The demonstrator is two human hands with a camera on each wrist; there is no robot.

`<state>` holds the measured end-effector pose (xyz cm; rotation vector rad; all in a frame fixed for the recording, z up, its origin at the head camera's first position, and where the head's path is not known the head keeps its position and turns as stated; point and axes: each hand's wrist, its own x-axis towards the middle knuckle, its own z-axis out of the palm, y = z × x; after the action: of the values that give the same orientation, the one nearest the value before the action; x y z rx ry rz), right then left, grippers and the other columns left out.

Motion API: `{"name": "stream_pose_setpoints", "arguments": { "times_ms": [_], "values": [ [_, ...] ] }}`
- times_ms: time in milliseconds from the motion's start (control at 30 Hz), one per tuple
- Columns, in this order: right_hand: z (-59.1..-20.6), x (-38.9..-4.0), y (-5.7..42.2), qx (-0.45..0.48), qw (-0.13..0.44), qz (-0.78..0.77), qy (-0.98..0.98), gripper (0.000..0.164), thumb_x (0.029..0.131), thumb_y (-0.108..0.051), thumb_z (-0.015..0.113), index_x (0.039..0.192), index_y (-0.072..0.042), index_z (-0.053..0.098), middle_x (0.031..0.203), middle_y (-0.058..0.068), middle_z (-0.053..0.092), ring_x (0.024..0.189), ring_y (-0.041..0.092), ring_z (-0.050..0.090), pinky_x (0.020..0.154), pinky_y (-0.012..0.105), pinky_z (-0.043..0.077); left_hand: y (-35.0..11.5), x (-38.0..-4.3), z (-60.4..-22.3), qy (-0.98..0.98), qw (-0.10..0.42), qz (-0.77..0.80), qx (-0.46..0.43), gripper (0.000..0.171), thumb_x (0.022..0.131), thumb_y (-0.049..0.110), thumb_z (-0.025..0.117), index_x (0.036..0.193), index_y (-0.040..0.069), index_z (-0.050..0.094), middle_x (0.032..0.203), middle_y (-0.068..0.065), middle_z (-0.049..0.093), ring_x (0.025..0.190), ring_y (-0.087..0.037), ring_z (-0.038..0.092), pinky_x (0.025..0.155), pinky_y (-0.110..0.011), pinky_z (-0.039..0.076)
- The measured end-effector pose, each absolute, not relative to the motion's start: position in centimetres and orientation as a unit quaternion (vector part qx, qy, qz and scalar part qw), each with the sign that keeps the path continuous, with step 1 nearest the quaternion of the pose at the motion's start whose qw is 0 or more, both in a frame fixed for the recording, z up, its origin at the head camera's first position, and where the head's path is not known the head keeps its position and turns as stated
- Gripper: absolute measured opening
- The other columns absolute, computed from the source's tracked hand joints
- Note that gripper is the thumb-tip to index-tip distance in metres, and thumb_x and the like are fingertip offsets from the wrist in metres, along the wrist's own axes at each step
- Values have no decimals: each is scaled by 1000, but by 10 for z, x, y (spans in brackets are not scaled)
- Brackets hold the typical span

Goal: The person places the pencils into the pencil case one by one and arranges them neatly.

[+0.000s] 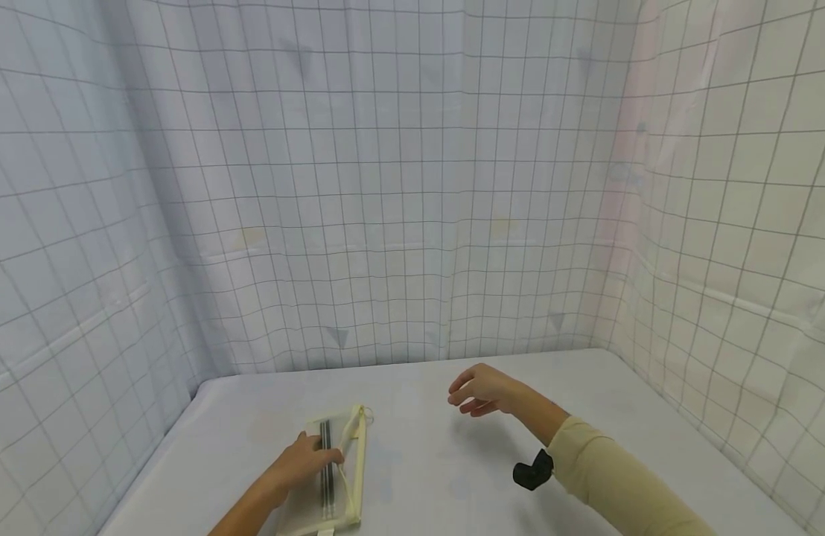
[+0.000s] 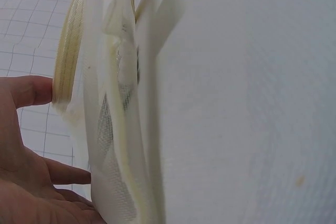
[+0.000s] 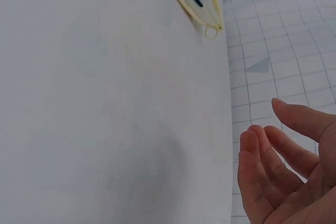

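Observation:
A translucent zip pouch [image 1: 359,476] with pale yellow edging lies at the left front of the table. Long dark stick-like items [image 1: 327,476], perhaps pens, show inside it. My left hand [image 1: 301,461] rests on the pouch, fingers spread. In the left wrist view the thumb touches the yellow zip [image 2: 68,61] and the other fingers touch the pouch's side. To the right of the pouch, my right hand [image 1: 482,388] hovers above the table with loosely bent fingers, holding nothing. In the right wrist view, the pouch's ring pull [image 3: 211,32] appears at the top, apart from that hand.
The white table [image 1: 412,447] is bordered at the back and both sides by white grid-patterned curtains [image 1: 399,186]. A small black device [image 1: 533,471] sits beside the cuff of the right cream sleeve [image 1: 607,469].

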<state>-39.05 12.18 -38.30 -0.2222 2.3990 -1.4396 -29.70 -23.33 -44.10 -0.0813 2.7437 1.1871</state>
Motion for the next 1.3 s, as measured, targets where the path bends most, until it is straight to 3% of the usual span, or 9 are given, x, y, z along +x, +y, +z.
{"name": "stream_pose_setpoints", "arguments": {
  "times_ms": [800,967,1300],
  "values": [
    [-386,-396,207,-38,139,-530,836,38,91,-11,80,122,6,67,105,11,72,100,36,71,77,38,60,-237,-298,-442,913,72,400,-26,89,86,41,70,143,-21,40,154,-50,12,139,-67,22,105,-77,30],
    [-385,-395,221,-27,131,-533,836,38,91,-10,78,123,7,66,105,12,71,92,30,71,75,36,60,-237,-299,-442,914,67,400,-24,89,86,41,70,143,-21,41,154,-49,16,138,-67,26,104,-76,32],
    [-391,-391,253,-28,121,-539,833,36,93,-8,76,124,9,65,106,14,70,89,28,71,78,37,61,-237,-298,-444,913,73,401,-29,89,86,42,71,143,-20,41,154,-50,11,140,-68,19,107,-77,27]
  ]
}}
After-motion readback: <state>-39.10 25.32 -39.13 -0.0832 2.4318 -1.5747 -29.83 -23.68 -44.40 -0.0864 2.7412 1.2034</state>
